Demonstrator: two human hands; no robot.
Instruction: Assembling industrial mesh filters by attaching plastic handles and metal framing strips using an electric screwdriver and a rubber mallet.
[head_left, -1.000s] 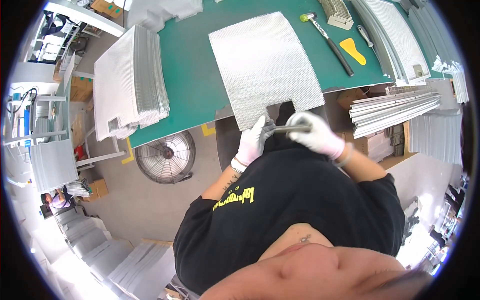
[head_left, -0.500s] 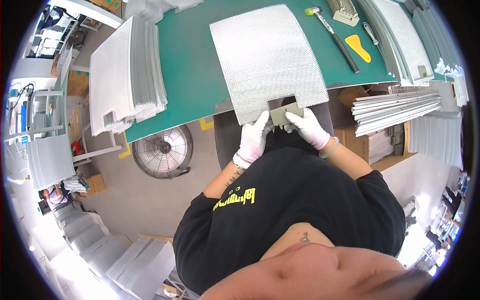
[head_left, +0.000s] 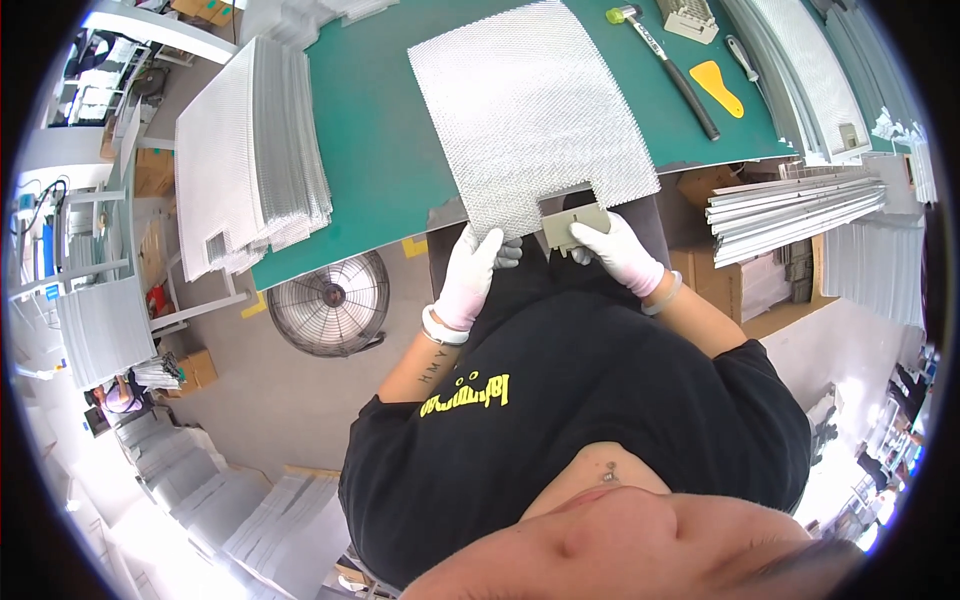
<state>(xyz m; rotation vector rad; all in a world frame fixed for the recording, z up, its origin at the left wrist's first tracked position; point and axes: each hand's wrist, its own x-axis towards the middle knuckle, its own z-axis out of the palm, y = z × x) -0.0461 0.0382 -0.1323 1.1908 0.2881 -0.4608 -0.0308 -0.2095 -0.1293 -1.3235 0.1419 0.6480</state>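
A silvery expanded-metal mesh sheet (head_left: 530, 110) lies on the green table top, its near end jutting past the front edge. A rectangular notch is cut into that near end. My gloved left hand (head_left: 474, 268) pinches the sheet's near left corner, thumb on top and fingers below. In my gloved right hand (head_left: 618, 252) is a small beige plastic piece (head_left: 572, 226) with short prongs on its near side. It sits at the notch, by the sheet's right tab; whether it touches the mesh I cannot tell.
A stack of mesh sheets (head_left: 265, 140) stands at the table's left. On the right lie a rubber mallet (head_left: 680, 90), a yellow scraper (head_left: 716, 88), a screwdriver (head_left: 741, 58) and a beige tray (head_left: 688, 18). Metal strips (head_left: 790, 215) jut out below the table's right side. A fan (head_left: 330, 300) stands on the floor.
My left hand has left the beige piece, moved left and gripped the mesh sheet's corner. My right hand still holds the piece beside the notch.
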